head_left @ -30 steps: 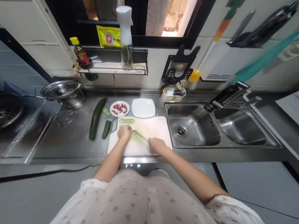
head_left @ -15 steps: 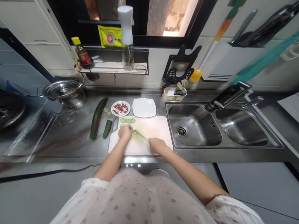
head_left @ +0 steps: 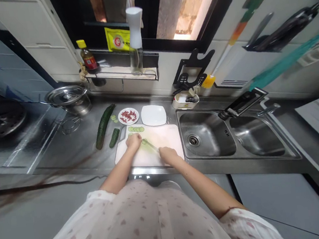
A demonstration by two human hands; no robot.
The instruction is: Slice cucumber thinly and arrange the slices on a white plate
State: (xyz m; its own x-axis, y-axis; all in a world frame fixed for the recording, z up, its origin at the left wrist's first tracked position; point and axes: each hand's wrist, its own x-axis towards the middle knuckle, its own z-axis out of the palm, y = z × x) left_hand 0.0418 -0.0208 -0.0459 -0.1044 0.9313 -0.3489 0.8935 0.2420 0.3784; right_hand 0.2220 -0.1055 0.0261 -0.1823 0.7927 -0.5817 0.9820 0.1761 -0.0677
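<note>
A white cutting board (head_left: pixel 164 136) lies on the steel counter by the sink. My left hand (head_left: pixel 133 141) is curled over a cucumber piece (head_left: pixel 144 141) on the board, holding it down. My right hand (head_left: pixel 167 155) grips the handle of a knife (head_left: pixel 151 146), whose blade rests against the cucumber's cut end. A row of cucumber slices (head_left: pixel 136 129) lies along the board's far edge.
Left of the board lie a whole cucumber (head_left: pixel 104 125) and a short cucumber piece (head_left: pixel 114 137). Behind it are a small plate of red bits (head_left: pixel 128 115) and a white plate (head_left: pixel 153 115). A double sink (head_left: pixel 207 137) is at the right, a lidded pot (head_left: pixel 69 98) at the left.
Both hands stay in nearly the same spot on the board; the knife blade shifts slightly against the cucumber.
</note>
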